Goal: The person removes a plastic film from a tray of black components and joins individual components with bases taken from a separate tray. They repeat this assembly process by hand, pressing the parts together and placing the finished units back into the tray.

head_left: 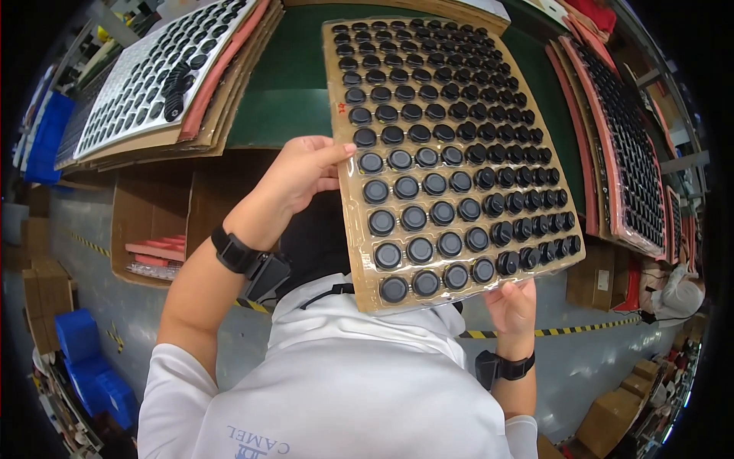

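A large clear plastic tray (342,164) backed by brown cardboard is held up in front of me, tilted. Rows of round black caps (435,184) fill its pockets. My left hand (312,172) pinches the tray's left edge, thumb on top and fingers beneath. At the near right edge, my right hand (511,306) grips the tray from below, its thumb at the rim and the other fingers partly hidden. Black straps with small devices sit on both wrists.
On the left stands a stack of cardboard sheets (222,99) topped by a white tray (145,84) of black caps. A similar stacked tray (623,145) is at right, on the green table (287,92). Below left is an open cardboard box (153,206); blue bins (84,352) stand on the floor.
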Available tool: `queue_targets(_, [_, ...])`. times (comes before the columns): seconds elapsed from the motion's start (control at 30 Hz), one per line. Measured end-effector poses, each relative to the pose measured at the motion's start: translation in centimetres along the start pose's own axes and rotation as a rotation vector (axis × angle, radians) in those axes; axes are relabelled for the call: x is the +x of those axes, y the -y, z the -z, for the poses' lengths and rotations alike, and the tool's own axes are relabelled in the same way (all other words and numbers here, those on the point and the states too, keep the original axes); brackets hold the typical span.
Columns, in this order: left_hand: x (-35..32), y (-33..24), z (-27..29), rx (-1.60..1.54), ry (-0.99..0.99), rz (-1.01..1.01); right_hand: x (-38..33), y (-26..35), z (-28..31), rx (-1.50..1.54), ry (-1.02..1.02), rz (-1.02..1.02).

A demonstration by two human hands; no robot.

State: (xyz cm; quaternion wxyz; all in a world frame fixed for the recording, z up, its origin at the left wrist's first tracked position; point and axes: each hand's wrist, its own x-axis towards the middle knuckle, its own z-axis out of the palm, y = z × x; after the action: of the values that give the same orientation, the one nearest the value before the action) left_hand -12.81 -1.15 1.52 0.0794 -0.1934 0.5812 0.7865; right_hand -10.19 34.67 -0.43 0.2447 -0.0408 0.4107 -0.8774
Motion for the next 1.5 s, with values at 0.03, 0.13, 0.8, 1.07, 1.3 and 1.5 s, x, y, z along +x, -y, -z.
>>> queue_targets(0.03, [-0.3,0.2,-0.2,-0.006,0.006,0.021,0.0,0.2,0.3,-0.007,-0.001,0.01])
queue_targets(0.13, [-1.6,1.0,-0.5,-0.02,-0.007,0.039,0.1,1.1,1.2,-0.006,0.011,-0.001])
queue_targets(0.8, [-5.3,4.6,-7.3,-0.291,0.152,0.371,7.3,8.5,10.4,-0.072,0.077,-0.06])
queue_targets(1.07, [-3.2,3.9,-8.2,-0.259,0.246,0.396,10.1,12.3,8.7,-0.292,-0.245,-0.01])
queue_targets(1.3, [-2.6,2.5,-1.5,-0.278,0.198,0.28,15.1,15.7,6.5,-0.479,-0.289,-0.048])
queue_targets(1.5, [-1.9,1.9,1.7,-0.324,0.035,0.116,19.8,16.9,6.2,-0.607,-0.289,-0.153])
